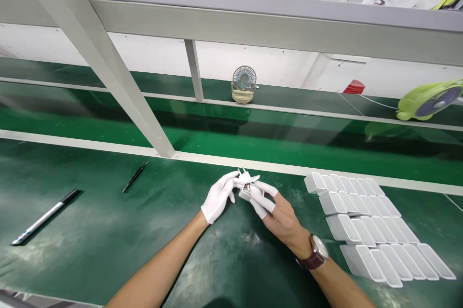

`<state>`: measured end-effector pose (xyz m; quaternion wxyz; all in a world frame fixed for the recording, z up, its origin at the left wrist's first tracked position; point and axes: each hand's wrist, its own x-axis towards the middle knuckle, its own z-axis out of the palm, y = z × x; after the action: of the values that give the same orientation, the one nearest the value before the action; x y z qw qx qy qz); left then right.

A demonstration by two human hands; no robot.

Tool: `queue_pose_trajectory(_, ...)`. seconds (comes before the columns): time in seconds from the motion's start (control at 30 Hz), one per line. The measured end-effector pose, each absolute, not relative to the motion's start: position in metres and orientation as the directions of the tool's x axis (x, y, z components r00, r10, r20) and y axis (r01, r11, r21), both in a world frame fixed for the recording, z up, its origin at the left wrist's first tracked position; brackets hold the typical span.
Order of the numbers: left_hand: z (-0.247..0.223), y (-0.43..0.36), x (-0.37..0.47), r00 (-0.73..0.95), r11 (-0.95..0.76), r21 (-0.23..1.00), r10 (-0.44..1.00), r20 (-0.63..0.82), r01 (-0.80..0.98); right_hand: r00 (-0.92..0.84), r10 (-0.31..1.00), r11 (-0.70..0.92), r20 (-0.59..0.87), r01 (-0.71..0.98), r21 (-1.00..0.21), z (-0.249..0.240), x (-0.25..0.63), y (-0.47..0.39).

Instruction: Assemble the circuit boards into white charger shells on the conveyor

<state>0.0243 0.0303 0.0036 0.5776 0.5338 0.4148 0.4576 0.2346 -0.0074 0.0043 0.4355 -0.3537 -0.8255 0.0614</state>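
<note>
from afar i see a gloved left hand (218, 197) and a finger-capped right hand (284, 219), fingers nearly closed, both gripping a white two-pronged plug (246, 188) over the green bench (108, 235), white cases (363, 232) in rows to the right.

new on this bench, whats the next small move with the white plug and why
Perhaps steady the white plug with the right hand and check the red bit inside: the plug looks open and the left hand touches it, so closing could pinch that bit.
</note>
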Motion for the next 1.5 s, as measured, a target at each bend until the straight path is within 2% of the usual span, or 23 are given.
queue_pose_trajectory(0.23, -0.001, 0.026, 0.032, 0.279, 0.073, 0.997, 0.958, -0.062, -0.030, -0.467, 0.761, 0.647, 0.450, 0.601, -0.469, -0.026, 0.229, -0.016)
queue_pose_trajectory(0.47, 0.002, 0.027, 0.033, 0.253, 0.099, 0.995, 0.963, -0.090, -0.023, -0.387, 0.769, 0.632, 0.509, 0.580, -0.514, -0.022, 0.227, -0.017)
queue_pose_trajectory(0.63, 0.007, 0.029, 0.036, 0.245, 0.118, 0.993, 0.963, -0.108, -0.025, -0.441, 0.738, 0.669, 0.511, 0.579, -0.466, -0.026, 0.229, -0.015)
queue_pose_trajectory(0.77, 0.008, 0.029, 0.034, 0.222, 0.066, 0.996, 0.974, -0.050, -0.067, -0.445, 0.700, 0.706, 0.559, 0.548, -0.448, -0.020, 0.232, -0.012)
queue_pose_trajectory(0.97, 0.006, 0.028, 0.030, 0.199, -0.014, 0.996, 0.980, 0.032, -0.089, -0.318, 0.676, 0.708, 0.665, 0.528, -0.468, 0.003, 0.237, -0.014)
queue_pose_trajectory(1.1, 0.001, 0.028, 0.033, 0.232, -0.003, 0.981, 0.971, 0.048, -0.192, -0.395, 0.748, 0.655, 0.534, 0.574, -0.492, -0.006, 0.235, -0.018)
queue_pose_trajectory(1.2, -0.002, 0.027, 0.034, 0.242, 0.052, 0.976, 0.970, 0.001, -0.212, -0.438, 0.780, 0.624, 0.448, 0.604, -0.496, -0.016, 0.233, -0.021)
queue_pose_trajectory(1.5, -0.001, 0.028, 0.034, 0.234, 0.088, 0.979, 0.971, -0.044, -0.182, -0.332, 0.802, 0.589, 0.496, 0.576, -0.567, -0.021, 0.232, -0.022)
